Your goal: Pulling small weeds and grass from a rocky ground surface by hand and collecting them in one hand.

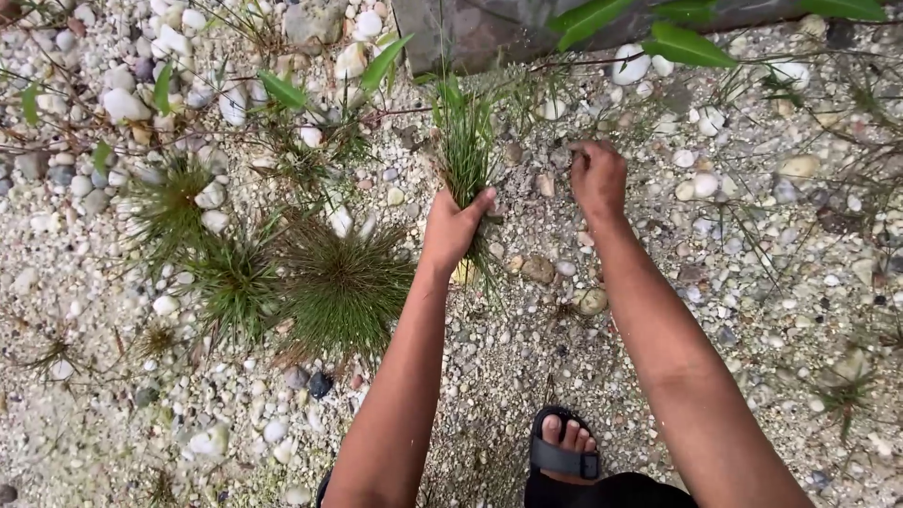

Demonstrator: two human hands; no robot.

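Grass tuft stands upright from the gravel, its long axis running away from me, my left hand with fingers clamped round its base, while my right hand, fingers curled together, pinches at the stones just beside it.

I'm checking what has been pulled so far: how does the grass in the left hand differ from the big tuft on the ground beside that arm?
The grass bunch is gripped in the left hand, lifted and narrow, with blades bundled upright; the big tuft sits in the gravel, spreading wide in a round fan. The bunch looks brighter green, while the tuft looks darker with brownish tips. Both are thin-bladed grass. The right hand is closed low at the gravel.
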